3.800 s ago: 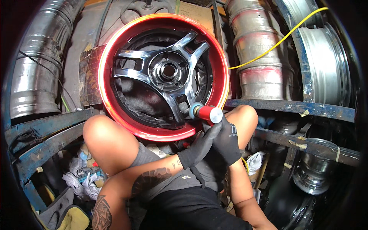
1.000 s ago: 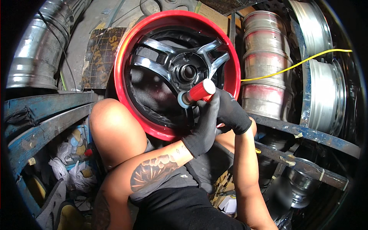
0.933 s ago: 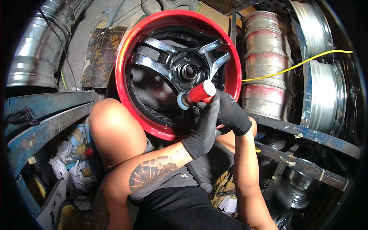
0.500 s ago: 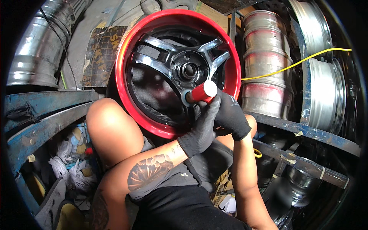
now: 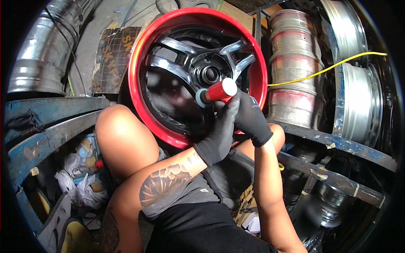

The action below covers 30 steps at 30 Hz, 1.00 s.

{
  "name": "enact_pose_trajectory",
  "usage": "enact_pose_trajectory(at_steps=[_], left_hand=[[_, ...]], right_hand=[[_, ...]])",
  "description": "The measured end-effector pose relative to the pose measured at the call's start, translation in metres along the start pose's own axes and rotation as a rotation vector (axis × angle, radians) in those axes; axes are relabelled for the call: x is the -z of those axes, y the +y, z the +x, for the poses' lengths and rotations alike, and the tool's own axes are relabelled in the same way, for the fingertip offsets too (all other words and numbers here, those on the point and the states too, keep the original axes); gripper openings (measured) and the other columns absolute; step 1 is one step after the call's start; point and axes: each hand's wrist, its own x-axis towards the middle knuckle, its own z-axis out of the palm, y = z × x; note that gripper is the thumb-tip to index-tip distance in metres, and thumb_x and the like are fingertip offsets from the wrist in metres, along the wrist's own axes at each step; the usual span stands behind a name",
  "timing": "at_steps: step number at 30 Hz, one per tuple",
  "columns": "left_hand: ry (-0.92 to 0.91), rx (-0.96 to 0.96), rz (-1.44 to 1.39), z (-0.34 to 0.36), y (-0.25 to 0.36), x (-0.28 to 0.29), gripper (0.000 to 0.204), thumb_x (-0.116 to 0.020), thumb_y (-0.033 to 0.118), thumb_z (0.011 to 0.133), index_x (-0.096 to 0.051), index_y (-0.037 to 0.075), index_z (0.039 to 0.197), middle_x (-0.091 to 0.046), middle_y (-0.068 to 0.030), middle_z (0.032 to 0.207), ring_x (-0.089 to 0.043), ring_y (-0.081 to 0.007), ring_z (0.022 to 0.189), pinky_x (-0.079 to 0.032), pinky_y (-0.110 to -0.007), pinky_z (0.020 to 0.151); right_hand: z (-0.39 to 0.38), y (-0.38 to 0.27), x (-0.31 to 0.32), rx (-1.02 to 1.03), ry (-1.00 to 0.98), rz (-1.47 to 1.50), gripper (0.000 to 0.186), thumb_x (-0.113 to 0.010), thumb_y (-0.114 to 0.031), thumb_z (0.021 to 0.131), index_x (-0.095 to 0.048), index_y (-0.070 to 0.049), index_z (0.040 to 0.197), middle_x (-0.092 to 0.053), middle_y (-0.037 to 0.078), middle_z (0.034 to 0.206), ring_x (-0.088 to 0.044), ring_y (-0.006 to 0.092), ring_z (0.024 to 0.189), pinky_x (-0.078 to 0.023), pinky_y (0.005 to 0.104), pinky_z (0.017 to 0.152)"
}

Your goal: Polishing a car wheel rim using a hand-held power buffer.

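A wheel rim (image 5: 134, 76) with a glossy red barrel lies tipped toward me between my knees. Its black centre carries polished silver spokes (image 5: 168, 69). Over the lower spoke is a small red handheld sander (image 5: 217, 90) with a white end cap and a round pale-blue pad (image 5: 200, 98), which appears to touch the spoke. My left hand (image 5: 220, 133), in a black glove, is closed around the sander from below. Closed against it from the right is my gloved right hand (image 5: 252, 120). The hands overlap and hide the tool's lower part and much of the lower spoke.
Stacked bare-metal rims (image 5: 292, 63) stand at the right behind a blue steel frame (image 5: 337, 142). A yellow hose (image 5: 329, 69) crosses there. Another blue frame (image 5: 50, 126) is at the left, near large silver rims (image 5: 40, 59) and white rags (image 5: 76, 181). Printed cardboard (image 5: 110, 59) lies beyond.
Both hands and the sander have moved slightly up and left along the lower spoke. The pad shows more of its face edge. The rim has shifted slightly up and right in view.
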Motion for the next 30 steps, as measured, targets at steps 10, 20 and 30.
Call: enact_pose_trajectory(at_steps=[10,20,30], left_hand=[[-0.045,0.18,-0.077,-0.016,-0.003,-0.005,0.072,-0.055,0.059,0.108,-0.036,0.013,0.161,-0.053,-0.011,0.151,-0.057,-0.0245,0.139,-0.052,-0.048,0.114],[-0.055,0.423,-0.201,-0.051,-0.019,-0.009,0.062,-0.05,0.049,0.113,-0.039,0.014,0.163,-0.05,-0.0046,0.16,-0.045,-0.0185,0.149,-0.036,-0.043,0.126],[-0.063,0.212,0.201,-0.091,-0.05,0.007,0.051,-0.056,0.04,0.113,-0.055,0.003,0.148,-0.06,-0.004,0.138,-0.055,-0.0097,0.127,-0.045,-0.029,0.11]], right_hand=[[-0.021,-0.003,-0.001,-0.08,0.001,-0.034,0.044,-0.08,-0.031,0.093,-0.067,-0.003,0.124,-0.077,0.021,0.106,-0.076,0.04,0.099,-0.058,0.0464,0.085],[-0.072,0.011,-0.012,-0.117,0.043,0.023,0.032,-0.078,-0.016,0.094,-0.069,-0.003,0.122,-0.079,0.014,0.109,-0.077,0.0261,0.098,-0.058,0.0403,0.085],[-0.141,0.015,-0.041,-0.196,0.156,-0.088,0.051,-0.071,-0.017,0.092,-0.06,-0.007,0.141,-0.073,0.027,0.1,-0.074,0.0441,0.088,-0.058,0.0505,0.075]])
